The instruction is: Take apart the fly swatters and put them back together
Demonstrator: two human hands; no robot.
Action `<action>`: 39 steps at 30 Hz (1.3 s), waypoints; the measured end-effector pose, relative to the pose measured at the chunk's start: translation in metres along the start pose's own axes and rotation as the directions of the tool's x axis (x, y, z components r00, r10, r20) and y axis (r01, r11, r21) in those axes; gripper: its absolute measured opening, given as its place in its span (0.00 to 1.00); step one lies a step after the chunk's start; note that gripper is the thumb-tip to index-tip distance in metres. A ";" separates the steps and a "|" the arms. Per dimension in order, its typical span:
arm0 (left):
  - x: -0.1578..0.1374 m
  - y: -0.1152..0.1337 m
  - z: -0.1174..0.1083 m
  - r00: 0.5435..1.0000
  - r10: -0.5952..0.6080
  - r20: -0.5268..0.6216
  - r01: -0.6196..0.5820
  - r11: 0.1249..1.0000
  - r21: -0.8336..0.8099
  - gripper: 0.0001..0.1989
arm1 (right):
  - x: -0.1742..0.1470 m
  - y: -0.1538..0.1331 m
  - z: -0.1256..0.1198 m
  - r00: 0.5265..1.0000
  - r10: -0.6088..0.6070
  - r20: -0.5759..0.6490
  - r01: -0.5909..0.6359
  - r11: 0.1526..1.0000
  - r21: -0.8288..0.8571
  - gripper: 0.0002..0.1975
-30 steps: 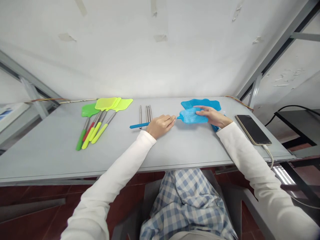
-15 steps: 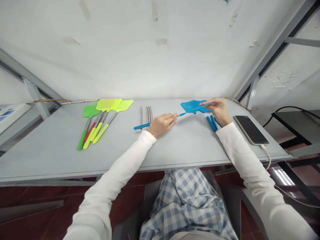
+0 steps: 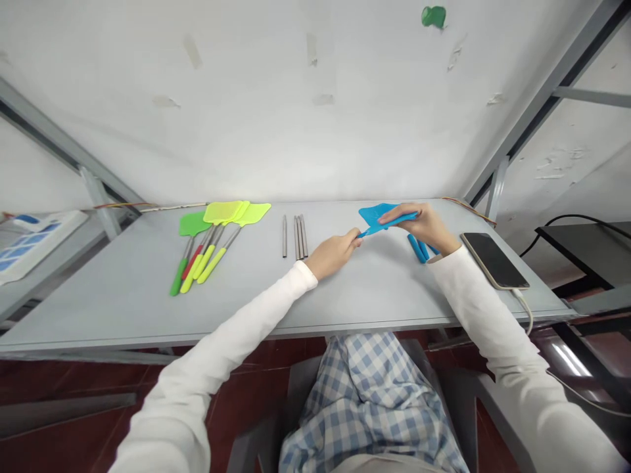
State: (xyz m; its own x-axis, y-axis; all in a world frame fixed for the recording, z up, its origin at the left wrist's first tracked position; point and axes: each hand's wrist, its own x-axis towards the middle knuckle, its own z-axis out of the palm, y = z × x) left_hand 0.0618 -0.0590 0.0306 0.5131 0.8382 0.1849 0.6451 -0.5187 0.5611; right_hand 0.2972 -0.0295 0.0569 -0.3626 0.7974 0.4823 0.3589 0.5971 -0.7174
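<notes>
My right hand [image 3: 428, 226] is closed on the flat head of a blue fly swatter [image 3: 398, 219], fingers over its top edge. With a pinch, my left hand [image 3: 336, 255] grips the swatter's narrow neck end; its shaft and handle are hidden by the hand. Behind the held swatter, another blue swatter head [image 3: 371, 211] lies on the table. Blue handles [image 3: 417, 248] rest below my right hand, partly covered. Several metal rods [image 3: 298, 238] lie to the left of my left hand.
Several fly swatters with yellow [image 3: 224, 211] and green [image 3: 194, 223] heads are fanned out at the left of the grey table [image 3: 256, 295]. A phone [image 3: 494, 259] with a white cable lies at the right. A white wall [image 3: 315, 151] rises behind.
My right hand has brought the blue swatter head down to my left hand, and the two now meet at its neck. The blue handle left of my left hand no longer shows.
</notes>
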 end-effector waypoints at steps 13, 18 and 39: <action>-0.017 0.005 -0.002 0.810 -0.329 0.485 0.561 0.197 -0.804 0.11 | 0.025 0.038 -0.110 0.812 -0.091 -0.576 -0.087 0.958 -0.274 0.08; 0.010 -0.018 0.010 0.855 -0.219 0.471 0.391 -0.325 -0.861 0.15 | 0.027 0.049 -0.088 0.950 0.221 -0.223 -0.303 0.828 -0.472 0.24; 0.071 -0.043 0.026 0.814 -0.513 0.272 -0.026 -0.500 -0.866 0.14 | 0.050 0.105 0.018 0.976 0.215 0.018 -0.121 0.618 -0.777 0.25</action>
State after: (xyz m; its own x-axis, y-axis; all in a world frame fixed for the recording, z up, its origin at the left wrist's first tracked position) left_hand 0.0851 0.0190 -0.0015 0.2404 0.9027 -0.3569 -0.8260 0.3834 0.4133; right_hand 0.3016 0.0720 -0.0033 -0.2928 0.9055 0.3072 0.9339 0.3397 -0.1113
